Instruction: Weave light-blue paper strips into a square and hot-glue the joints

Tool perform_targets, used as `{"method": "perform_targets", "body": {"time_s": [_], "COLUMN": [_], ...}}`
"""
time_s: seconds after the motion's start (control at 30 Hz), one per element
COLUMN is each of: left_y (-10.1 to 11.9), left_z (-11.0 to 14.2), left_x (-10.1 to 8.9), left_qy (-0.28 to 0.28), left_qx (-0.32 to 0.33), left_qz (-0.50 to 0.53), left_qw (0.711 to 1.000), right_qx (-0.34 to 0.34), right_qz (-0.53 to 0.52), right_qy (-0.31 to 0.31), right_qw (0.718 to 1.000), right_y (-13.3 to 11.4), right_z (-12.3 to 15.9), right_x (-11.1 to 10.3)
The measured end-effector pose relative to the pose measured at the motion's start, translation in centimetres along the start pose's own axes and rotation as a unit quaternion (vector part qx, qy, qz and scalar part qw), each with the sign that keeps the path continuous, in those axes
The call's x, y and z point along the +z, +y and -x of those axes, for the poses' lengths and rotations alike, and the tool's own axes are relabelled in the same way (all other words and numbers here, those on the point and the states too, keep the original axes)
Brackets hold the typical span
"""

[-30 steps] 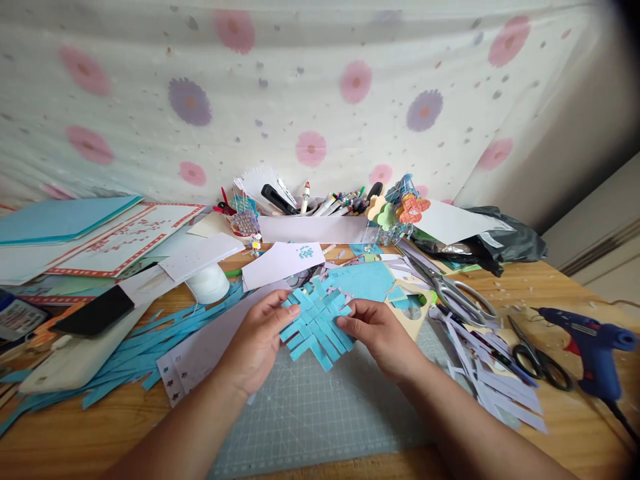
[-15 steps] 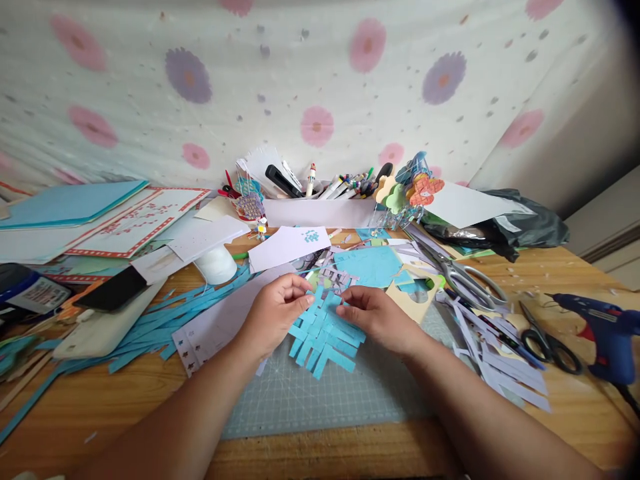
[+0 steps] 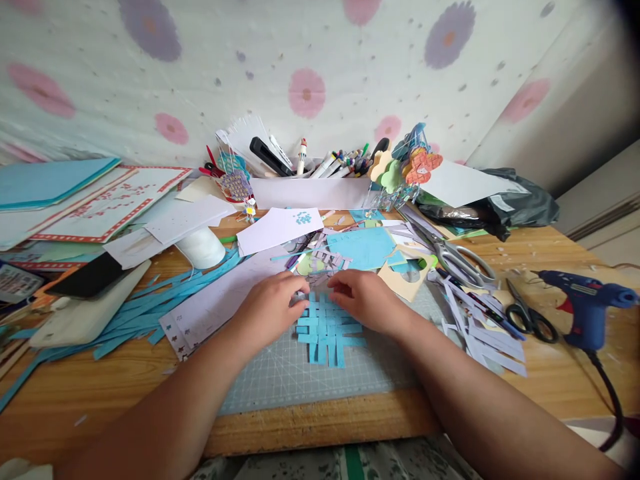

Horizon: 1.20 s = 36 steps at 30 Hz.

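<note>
A loose-ended woven square (image 3: pixel 327 327) of flat blue paper strips is laid on the gridded cutting mat (image 3: pixel 263 381). Its far edge is flanked by the left hand (image 3: pixel 273 303) and right hand (image 3: pixel 373 301), palms down, fingers curled; whether any strip is pinched cannot be told.

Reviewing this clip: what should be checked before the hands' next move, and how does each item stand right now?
1. Woven blue piece over the cutting mat: ok.
2. Its strips closed up along the near edge: not ok, gaps show between the ends.
3. Left hand gripping the weave: cannot tell, it is by the far left corner.
4. Right hand gripping it: cannot tell, the fingers hide any contact.
5. Black-handled scissors clear of the weave: ok.
6. Glue gun hot: cannot tell.
</note>
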<state>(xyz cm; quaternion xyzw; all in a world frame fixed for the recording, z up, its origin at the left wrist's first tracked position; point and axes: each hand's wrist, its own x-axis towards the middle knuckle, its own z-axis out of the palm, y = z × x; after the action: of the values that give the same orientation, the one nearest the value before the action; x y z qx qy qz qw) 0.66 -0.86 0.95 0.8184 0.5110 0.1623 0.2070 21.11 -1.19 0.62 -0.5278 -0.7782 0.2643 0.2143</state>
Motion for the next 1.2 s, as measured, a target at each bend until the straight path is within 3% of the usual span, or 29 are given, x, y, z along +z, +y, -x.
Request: {"method": "perform_targets", "body": {"time_s": [0.1, 0.27, 0.53, 1.07, 1.2], "left_y": [0.8, 2.0, 1.7, 1.1, 1.1], "left_z": [0.6, 1.9, 3.0, 3.3, 3.5], "left_x": [-0.3, -0.5, -0.2, 0.4, 0.3], "left_qy": [-0.026, -0.071, -0.075, -0.067, -0.058], "left_qx": [0.046, 0.061, 0.03, 0.057, 0.05], "left_qz": [-0.056, -0.133, -0.14, -0.151, -0.141], "left_qw": [0.997, 0.987, 0.987, 0.985, 0.987], "right_qx": [-0.055, -0.117, -0.107, -0.088, -0.102], "right_qz": [0.027, 0.068, 0.148, 0.116, 0.076], "right_qy": [0.028, -0.038, -0.084, -0.073, -0.059], "right_qw": [0.998, 0.99, 0.98, 0.987, 0.99], "right_y": [0.0, -0.9, -1.4, -1.3, -0.9], "right_z": [0.4, 0.9, 0.5, 0.6, 0.4], "right_x": [-0.6, -0.4, 1.2, 1.8, 1.0]}}
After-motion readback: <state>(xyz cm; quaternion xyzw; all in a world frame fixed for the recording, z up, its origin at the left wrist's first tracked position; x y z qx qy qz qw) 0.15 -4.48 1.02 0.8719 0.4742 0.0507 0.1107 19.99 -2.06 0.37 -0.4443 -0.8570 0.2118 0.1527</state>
